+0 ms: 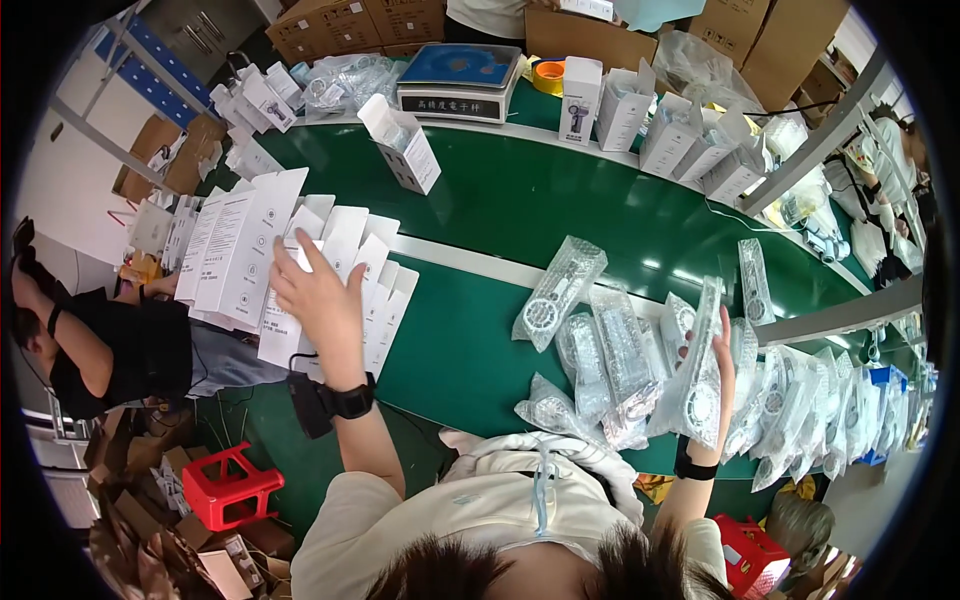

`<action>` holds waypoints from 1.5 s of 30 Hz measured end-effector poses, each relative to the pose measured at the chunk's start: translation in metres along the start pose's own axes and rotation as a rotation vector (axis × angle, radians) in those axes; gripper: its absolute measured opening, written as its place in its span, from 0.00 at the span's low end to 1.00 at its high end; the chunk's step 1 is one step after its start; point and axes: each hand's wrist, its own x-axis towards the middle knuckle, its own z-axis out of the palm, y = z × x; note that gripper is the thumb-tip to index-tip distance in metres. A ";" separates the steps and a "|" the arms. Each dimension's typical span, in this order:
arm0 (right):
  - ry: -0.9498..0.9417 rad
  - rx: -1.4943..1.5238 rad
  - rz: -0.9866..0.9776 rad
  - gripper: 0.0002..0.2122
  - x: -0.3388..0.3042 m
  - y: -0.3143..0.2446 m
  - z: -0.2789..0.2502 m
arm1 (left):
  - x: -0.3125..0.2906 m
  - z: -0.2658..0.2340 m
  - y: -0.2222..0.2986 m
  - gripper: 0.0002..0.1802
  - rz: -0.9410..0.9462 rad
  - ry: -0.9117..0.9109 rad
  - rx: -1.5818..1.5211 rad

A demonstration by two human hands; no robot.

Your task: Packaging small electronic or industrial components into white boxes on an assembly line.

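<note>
My left hand [322, 295] rests on a row of white cartons [235, 250] standing with raised flaps at the left of the green bench. Its fingers are spread and the thumb is apart; it looks to touch the nearest cartons. My right hand [722, 365] is closed around a bubble-wrapped handheld fan [692, 385], held upright with its round grille low. Several more bubble-wrapped fans lie left of that hand, one wrapped fan [560, 295] farther out. To the right, wrapped fans [800, 410] stand in a packed row.
An open white carton [402, 150] stands on the moving-belt-like green surface [490, 185] ahead. Behind it are a scale [458, 82], yellow tape [548, 76] and several white cartons [655, 135]. A metal post [840, 312] crosses at right. Another person [120, 340] sits at left, near a red stool [232, 487].
</note>
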 end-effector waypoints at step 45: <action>0.164 -0.402 -0.856 0.28 0.003 0.132 0.158 | -0.158 0.052 0.078 0.44 0.186 -0.157 -1.275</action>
